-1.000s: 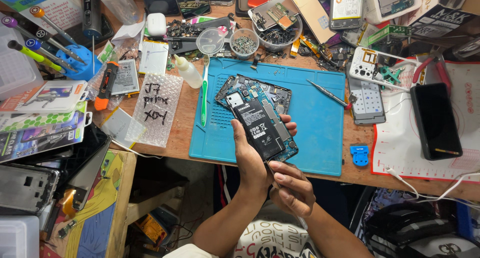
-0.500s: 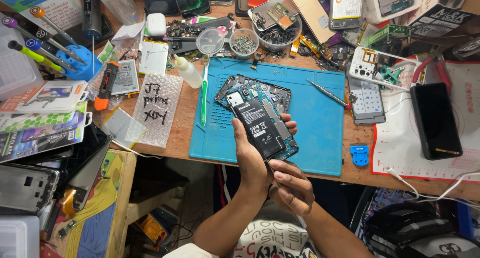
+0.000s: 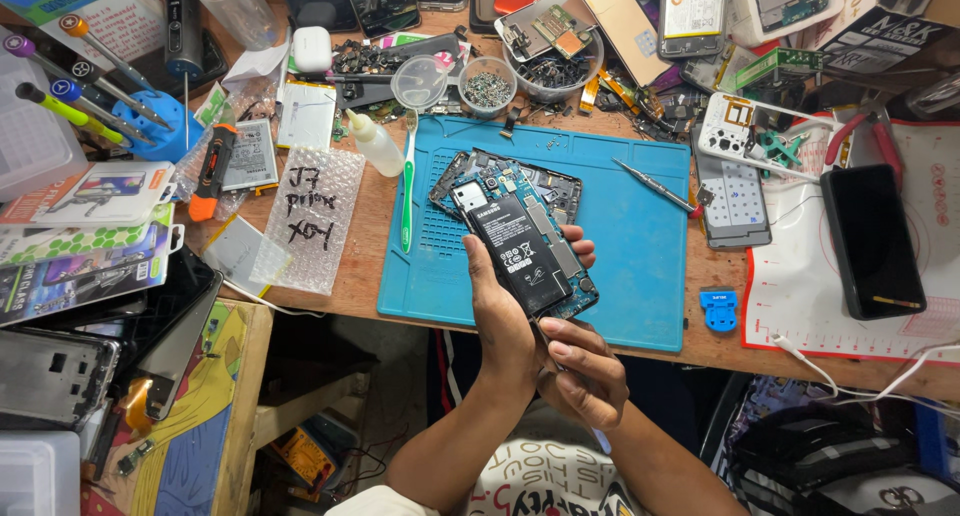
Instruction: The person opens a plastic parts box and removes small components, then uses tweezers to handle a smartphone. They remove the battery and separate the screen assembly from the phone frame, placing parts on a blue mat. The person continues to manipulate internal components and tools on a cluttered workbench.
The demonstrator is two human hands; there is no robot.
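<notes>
So not much moves over the last second, honestly. The left hand (image 3: 505, 311) keeps the opened phone (image 3: 525, 238) up over the near edge of the blue work mat (image 3: 640, 256), fingers wrapped around both long edges, thumb on the left side, fingertips (image 3: 580, 246) curling over the right. Back cover is off, black battery (image 3: 520, 251) facing up.

The right hand (image 3: 580, 371) stays tucked just below the phone's bottom end, fingers curled in and pinching some thin tool; I can't tell what kind. It sits a touch closer to the lower edge than a second ago.

My read: the prying at the bottom is ongoing, nothing has come loose yet. A second phone frame (image 3: 545, 181) lies on the mat behind.
</notes>
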